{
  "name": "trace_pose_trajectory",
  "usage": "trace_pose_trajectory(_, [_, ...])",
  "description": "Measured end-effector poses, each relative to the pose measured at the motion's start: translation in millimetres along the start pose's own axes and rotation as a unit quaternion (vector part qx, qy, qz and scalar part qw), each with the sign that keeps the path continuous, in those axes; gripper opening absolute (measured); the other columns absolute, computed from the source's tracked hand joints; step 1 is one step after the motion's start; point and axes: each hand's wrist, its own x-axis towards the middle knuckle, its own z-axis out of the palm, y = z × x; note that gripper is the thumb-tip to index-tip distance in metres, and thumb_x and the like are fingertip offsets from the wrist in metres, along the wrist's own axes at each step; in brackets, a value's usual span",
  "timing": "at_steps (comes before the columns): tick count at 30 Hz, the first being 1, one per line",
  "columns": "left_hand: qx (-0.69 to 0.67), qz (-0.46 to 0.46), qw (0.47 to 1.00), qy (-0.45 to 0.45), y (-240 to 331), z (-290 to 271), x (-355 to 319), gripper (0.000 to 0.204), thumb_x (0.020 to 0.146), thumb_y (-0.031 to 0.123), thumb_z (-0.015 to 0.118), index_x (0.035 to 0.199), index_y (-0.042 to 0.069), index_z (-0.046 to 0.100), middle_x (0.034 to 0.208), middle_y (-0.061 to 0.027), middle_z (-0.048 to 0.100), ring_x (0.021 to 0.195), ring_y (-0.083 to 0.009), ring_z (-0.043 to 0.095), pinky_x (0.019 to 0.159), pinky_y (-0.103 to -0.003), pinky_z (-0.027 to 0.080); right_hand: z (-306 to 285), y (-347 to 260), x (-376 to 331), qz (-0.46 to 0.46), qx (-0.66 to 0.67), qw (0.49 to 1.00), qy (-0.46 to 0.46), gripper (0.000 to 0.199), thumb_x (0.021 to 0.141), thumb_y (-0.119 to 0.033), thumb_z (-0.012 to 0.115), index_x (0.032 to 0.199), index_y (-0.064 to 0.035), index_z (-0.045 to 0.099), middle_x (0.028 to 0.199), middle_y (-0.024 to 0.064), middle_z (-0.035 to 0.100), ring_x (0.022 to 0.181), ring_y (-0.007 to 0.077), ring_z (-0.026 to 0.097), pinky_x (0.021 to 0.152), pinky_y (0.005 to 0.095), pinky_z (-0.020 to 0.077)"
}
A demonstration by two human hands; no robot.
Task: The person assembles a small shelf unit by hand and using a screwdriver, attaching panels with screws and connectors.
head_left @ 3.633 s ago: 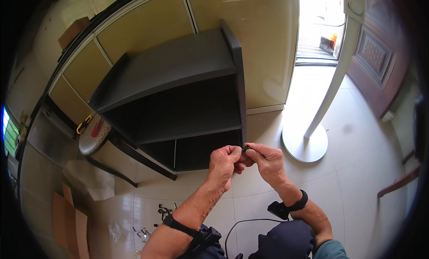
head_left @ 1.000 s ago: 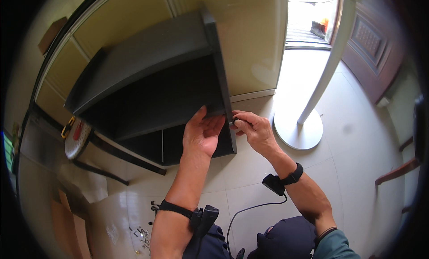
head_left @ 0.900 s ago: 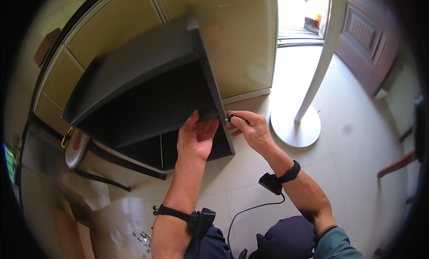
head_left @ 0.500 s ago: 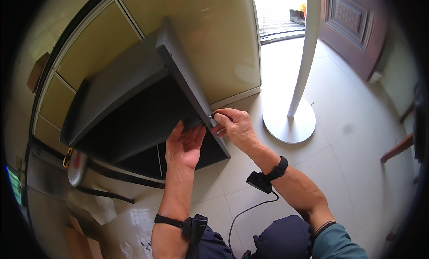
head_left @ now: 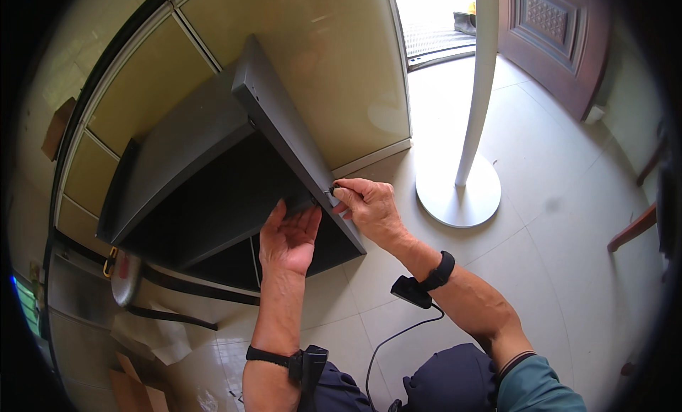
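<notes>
A dark grey cabinet with an open, black inside rests tilted in front of me. My right hand is at the outer face of its right side panel. Thumb and fingers there pinch a small screw, dark at the held end with a bit of bright metal showing against the panel. My left hand lies palm up under the shelf edge, on the inner side of the same panel. Its fingers are stretched and slightly curved, with nothing seen in them; their tips are partly in shadow.
Yellowish panels stand behind the cabinet. To the right is a white pole on a round base, and beyond it a brown door. A black-legged stool stands at left, near a cardboard box. A cable hangs from my right wrist strap.
The cabinet's upper corner sits slightly farther left and lower in view. Both hands keep nearly the same places, and my right fingers still pinch the screw at the panel.
</notes>
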Motion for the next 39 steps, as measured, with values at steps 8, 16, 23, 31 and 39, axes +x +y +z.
trace_pose_trajectory(8, [0.007, -0.004, 1.000, -0.009, -0.6, 0.1, 2.4, 0.024, 0.084, 0.015, 0.068, 0.104, 0.004, 0.064, 0.110, -0.0149, 0.067, 0.110, -0.0313, 0.062, 0.100, -0.045, 0.047, 1.7, 0.0, 1.2, -0.083, -0.049, 0.995, 0.033, 0.015, 0.087, -0.006, 0.063, 0.097, 0.0056, 0.068, 0.082, 0.0196, 0.069, 0.063, 0.0230, 0.070, 0.059, 0.0304, 0.0543])
trace_pose_trajectory(16, [0.011, 0.003, 1.000, -0.008, -0.5, 1.6, 0.3, 0.021, 0.085, 0.016, 0.067, 0.102, 0.004, 0.064, 0.109, -0.0144, 0.067, 0.108, -0.0304, 0.062, 0.101, -0.045, 0.045, 4.2, -9.9, -3.7, -0.119, -0.078, 0.989, 0.032, 0.012, 0.086, -0.003, 0.064, 0.094, 0.0052, 0.067, 0.081, 0.0186, 0.068, 0.062, 0.0259, 0.068, 0.060, 0.0327, 0.0544])
trace_pose_trajectory(23, [-0.006, -0.014, 1.000, -0.017, 2.3, -6.2, 2.6, 0.025, 0.084, 0.015, 0.068, 0.106, 0.003, 0.065, 0.110, -0.0148, 0.067, 0.109, -0.0309, 0.062, 0.101, -0.044, 0.046, 3.5, -7.2, -1.5, -0.086, -0.073, 0.994, 0.007, 0.012, 0.086, -0.005, 0.064, 0.094, 0.0044, 0.067, 0.078, 0.0176, 0.067, 0.063, 0.0254, 0.067, 0.060, 0.0338, 0.0530])
trace_pose_trajectory(31, [-0.011, 0.009, 1.000, 0.003, -2.9, 6.8, -3.0, 0.024, 0.080, 0.011, 0.072, 0.102, 0.004, 0.064, 0.103, -0.0162, 0.068, 0.102, -0.0325, 0.065, 0.096, -0.047, 0.050, 1.0, -9.5, -0.2, -0.058, -0.074, 0.995, -0.033, 0.019, 0.088, -0.008, 0.062, 0.103, 0.0033, 0.068, 0.072, 0.0139, 0.064, 0.059, 0.0204, 0.064, 0.058, 0.0312, 0.0500])
trace_pose_trajectory(39, [-0.018, 0.025, 1.000, 0.002, -1.8, 5.5, -4.9, 0.027, 0.081, 0.011, 0.070, 0.104, 0.001, 0.062, 0.109, -0.0189, 0.065, 0.107, -0.0349, 0.061, 0.100, -0.046, 0.047, 4.5, -3.5, -1.4, -0.047, 0.012, 0.997, -0.055, 0.022, 0.097, -0.008, 0.054, 0.110, 0.0063, 0.064, 0.080, 0.0080, 0.063, 0.066, 0.0136, 0.064, 0.063, 0.0252, 0.0557])
